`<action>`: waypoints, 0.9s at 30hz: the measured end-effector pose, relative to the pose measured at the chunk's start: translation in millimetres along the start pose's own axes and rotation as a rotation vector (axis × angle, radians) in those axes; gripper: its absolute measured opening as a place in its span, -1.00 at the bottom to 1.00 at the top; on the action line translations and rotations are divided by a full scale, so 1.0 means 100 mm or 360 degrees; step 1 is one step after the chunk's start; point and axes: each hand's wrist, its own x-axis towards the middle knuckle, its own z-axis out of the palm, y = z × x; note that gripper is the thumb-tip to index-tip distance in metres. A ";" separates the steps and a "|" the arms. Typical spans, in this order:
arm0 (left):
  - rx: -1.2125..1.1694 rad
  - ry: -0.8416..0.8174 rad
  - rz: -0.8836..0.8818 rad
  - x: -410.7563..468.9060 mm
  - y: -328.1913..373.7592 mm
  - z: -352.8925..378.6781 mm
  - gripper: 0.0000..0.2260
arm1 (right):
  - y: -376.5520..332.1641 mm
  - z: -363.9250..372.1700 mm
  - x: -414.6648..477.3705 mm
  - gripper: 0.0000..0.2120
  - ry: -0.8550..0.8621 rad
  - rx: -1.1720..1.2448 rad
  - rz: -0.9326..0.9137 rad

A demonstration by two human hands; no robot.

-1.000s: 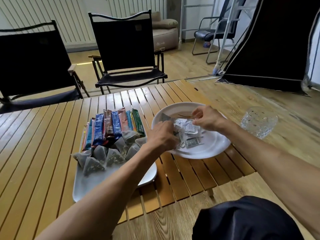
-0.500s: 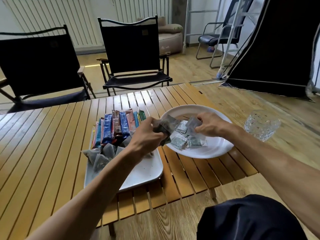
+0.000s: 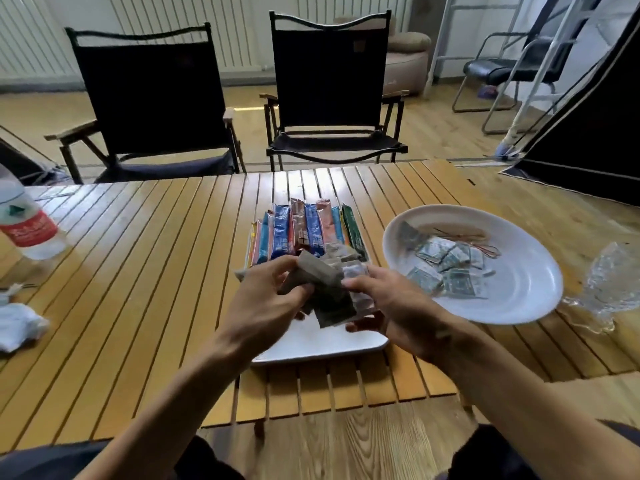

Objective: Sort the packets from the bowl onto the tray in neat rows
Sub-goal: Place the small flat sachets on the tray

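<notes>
Now the left hand (image 3: 266, 306) and right hand (image 3: 391, 306), earlier over the bowl (image 3: 519, 292), clutch grey packets (image 3: 323, 287) above the tray (image 3: 311, 345).

Print on bottle label (image 3: 29, 227) seemingly too blurred.

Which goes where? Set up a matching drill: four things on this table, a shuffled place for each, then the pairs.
1. water bottle
2. stick packets
3. clear glass
4. grey packets

a. held by left hand and right hand
b. right of the bowl
c. left side of the table
d. far end of the tray

Pairs: 1-c, 2-d, 3-b, 4-a.
</notes>
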 end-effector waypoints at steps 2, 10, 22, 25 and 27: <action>0.0077 0.0021 0.0009 -0.01 -0.08 -0.05 -0.73 | 0.06 0.02 0.04 -0.74 -0.0026 -0.0019 -0.0032; 0.0511 -0.0094 -0.0102 0.02 -0.33 -0.38 -0.87 | 0.20 -0.06 0.20 -0.71 0.0128 -0.0151 -0.0099; 0.1237 -0.0237 0.0052 -0.08 -0.45 -0.41 -0.85 | 0.31 -0.13 0.10 -0.69 0.0042 -0.0171 -0.0103; 0.1393 -0.0352 0.0067 -0.11 -0.50 -0.35 -0.85 | 0.31 -0.12 0.09 -0.68 -0.0016 -0.0186 -0.0098; 0.1439 -0.0348 0.0081 -0.13 -0.52 -0.36 -0.84 | 0.30 -0.13 0.09 -0.68 -0.0041 -0.0161 -0.0085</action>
